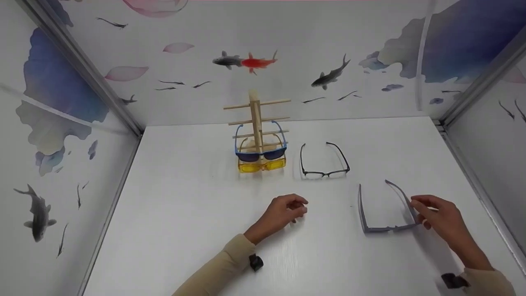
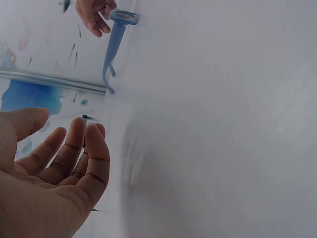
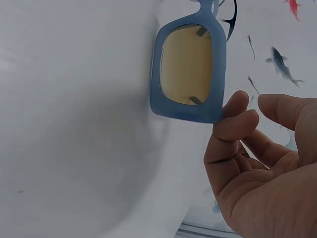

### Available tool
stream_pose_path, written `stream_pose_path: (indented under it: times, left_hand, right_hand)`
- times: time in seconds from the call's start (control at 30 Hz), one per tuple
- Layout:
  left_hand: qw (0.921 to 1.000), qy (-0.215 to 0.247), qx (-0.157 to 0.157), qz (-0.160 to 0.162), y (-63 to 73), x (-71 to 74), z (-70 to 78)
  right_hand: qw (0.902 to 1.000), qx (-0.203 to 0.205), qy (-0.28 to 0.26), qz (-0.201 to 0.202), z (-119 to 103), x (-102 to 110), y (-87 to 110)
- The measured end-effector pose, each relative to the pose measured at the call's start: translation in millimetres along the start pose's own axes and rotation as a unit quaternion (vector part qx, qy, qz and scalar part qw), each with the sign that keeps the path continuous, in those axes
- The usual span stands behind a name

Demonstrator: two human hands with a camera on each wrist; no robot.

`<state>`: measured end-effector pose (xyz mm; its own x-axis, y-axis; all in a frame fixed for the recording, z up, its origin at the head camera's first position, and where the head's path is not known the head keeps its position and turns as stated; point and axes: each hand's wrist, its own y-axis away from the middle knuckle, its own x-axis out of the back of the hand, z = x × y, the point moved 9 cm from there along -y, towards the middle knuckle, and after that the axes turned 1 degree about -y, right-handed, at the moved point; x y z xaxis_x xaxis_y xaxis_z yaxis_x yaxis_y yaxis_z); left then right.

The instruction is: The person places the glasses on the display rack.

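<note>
A pair of blue-grey thick-framed glasses (image 1: 378, 230) stands on the white table at the right, temples unfolded and pointing away from me. My right hand (image 1: 441, 216) is at its right temple near the hinge. In the right wrist view, bent fingers touch the outer corner of the frame (image 3: 218, 69), which has a yellowish lens; the thumb stays apart from it. My left hand (image 1: 283, 209) hovers over the table left of these glasses, fingers loosely bent and holding nothing. The left wrist view shows the same glasses (image 2: 114, 44) farther off, beside the right hand (image 2: 93, 17).
A wooden display rack (image 1: 255, 117) with several crossbars stands at the back; blue sunglasses (image 1: 274, 154) and yellow glasses (image 1: 248, 167) hang on its lower bars. Black-framed glasses (image 1: 324, 174) lie right of it. Printed panels (image 1: 185, 94) wall in the table at the back and both sides.
</note>
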<state>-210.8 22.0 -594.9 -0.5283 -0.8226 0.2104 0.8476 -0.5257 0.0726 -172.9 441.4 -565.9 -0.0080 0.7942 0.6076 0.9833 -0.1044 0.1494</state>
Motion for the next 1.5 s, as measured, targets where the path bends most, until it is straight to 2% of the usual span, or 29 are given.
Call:
stream_pose_path:
  times: [0.2,0.33,0.5,0.9,1.1,1.3,1.5]
  left_hand:
    - [0.9997,0.001,-0.001,-0.022,-5.3,-15.5,-1.7]
    - [0.9993,0.000,-0.013,-0.035,-9.4,-25.9,1.2]
    - [0.9990,0.004,-0.010,-0.044,-14.9,-37.6,0.5]
    - [0.9964,0.019,-0.019,-0.080,-31.0,-67.7,5.4]
    - [0.9952,0.027,-0.008,-0.094,-36.0,-81.6,5.5]
    - [0.9941,0.033,0.003,-0.103,-39.0,-93.5,5.3]
    - [0.9943,0.034,0.007,-0.101,-41.6,-99.2,6.2]
  right_hand:
    - [0.9997,-0.022,0.001,0.015,7,2,4.8]
    - [0.9991,-0.032,-0.013,0.025,13,7,6.0]
    - [0.9981,-0.043,-0.034,0.028,22,10,5.8]
    - [0.9973,-0.073,-0.007,-0.009,37,0,7.3]
    - [0.9963,-0.079,0.003,-0.033,38,-11,6.8]
    - [0.9961,-0.079,-0.005,-0.040,37,-16,7.3]
    - [0.9967,-0.073,-0.001,-0.035,34,-18,6.9]
